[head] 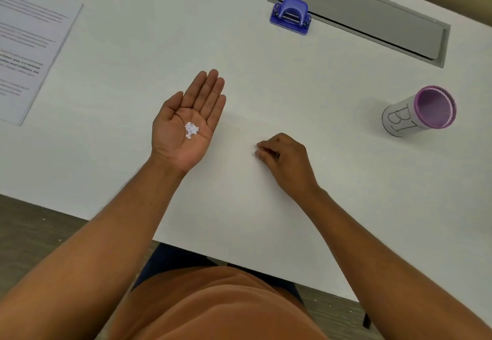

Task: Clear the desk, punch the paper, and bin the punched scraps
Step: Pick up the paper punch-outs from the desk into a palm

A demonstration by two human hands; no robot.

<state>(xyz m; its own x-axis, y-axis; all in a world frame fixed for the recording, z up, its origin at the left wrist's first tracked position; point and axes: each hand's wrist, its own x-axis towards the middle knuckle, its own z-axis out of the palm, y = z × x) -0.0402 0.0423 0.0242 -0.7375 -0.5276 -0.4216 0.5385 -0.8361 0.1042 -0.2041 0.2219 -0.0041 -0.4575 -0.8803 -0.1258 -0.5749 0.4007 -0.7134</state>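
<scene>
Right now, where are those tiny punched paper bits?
In the head view, the paper scraps lie piled in the upturned palm of the left hand, over the white desk, left of the right hand.

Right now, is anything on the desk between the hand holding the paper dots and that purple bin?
Only the right hand, resting curled on the desk, lies roughly between the left hand cupping the scraps and the bin.

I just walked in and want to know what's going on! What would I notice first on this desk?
First, the left hand, held flat and palm up in the middle of the white desk, with a little heap of paper dots on it. Next, the blue hole punch at the far edge, and the purple-rimmed bin on the right. The right hand rests curled on the desk nearby.
</scene>
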